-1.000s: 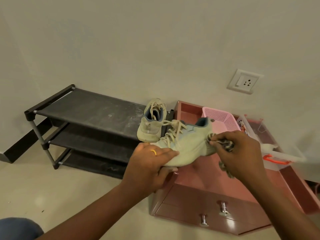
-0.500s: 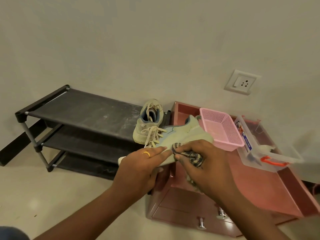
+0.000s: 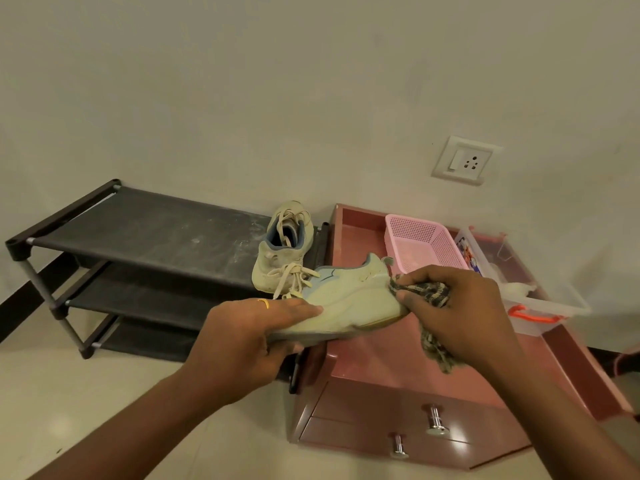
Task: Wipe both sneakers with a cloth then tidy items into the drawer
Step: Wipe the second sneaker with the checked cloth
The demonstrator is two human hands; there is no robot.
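The sneaker in work is held in the air on its side, above the left edge of the pink cabinet's surface. The left hand grips its toe end, fingers flat along the upper and thumb below, I think so that the shoe does not turn while it is rubbed. The right hand is closed around a bunched patterned cloth and presses it on the heel part; a loose tail hangs below the hand. The second sneaker stands on the top shelf of the dark shoe rack, just behind, probably parked out of the way. A pink basket and a clear box stand on the surface near the wall. The drawer below looks closed, so the tidying seems not yet begun
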